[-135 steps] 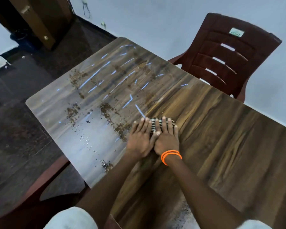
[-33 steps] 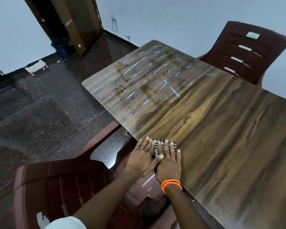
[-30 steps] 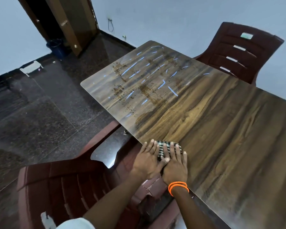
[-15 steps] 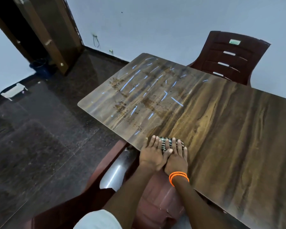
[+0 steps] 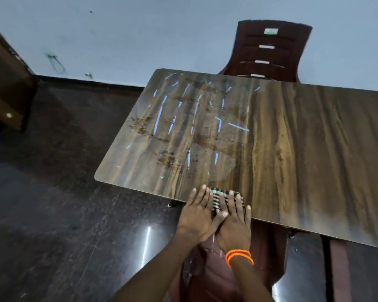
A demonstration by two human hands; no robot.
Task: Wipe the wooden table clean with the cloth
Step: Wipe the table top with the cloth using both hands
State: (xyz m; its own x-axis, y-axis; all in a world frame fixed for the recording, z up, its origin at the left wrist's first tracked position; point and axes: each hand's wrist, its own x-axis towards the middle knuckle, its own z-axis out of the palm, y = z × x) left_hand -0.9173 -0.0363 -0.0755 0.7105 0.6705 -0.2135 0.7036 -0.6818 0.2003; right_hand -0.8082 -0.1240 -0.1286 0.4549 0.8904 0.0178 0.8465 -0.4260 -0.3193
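The wooden table fills the right and middle of the head view. Brown dirt patches and pale streaks cover its left end. A small folded checked cloth lies at the table's near edge. My left hand and my right hand lie side by side with straight fingers pressed flat on the cloth. Most of the cloth is hidden under my fingers. My right wrist wears orange bangles.
A dark red plastic chair stands against the wall behind the table. Another dark red chair is below my arms at the near edge. A wooden door is at far left. The dark polished floor spreads left.
The view has swung so the table's near edge runs across the frame. Both hands still press the cloth at the near edge, in the same pose.
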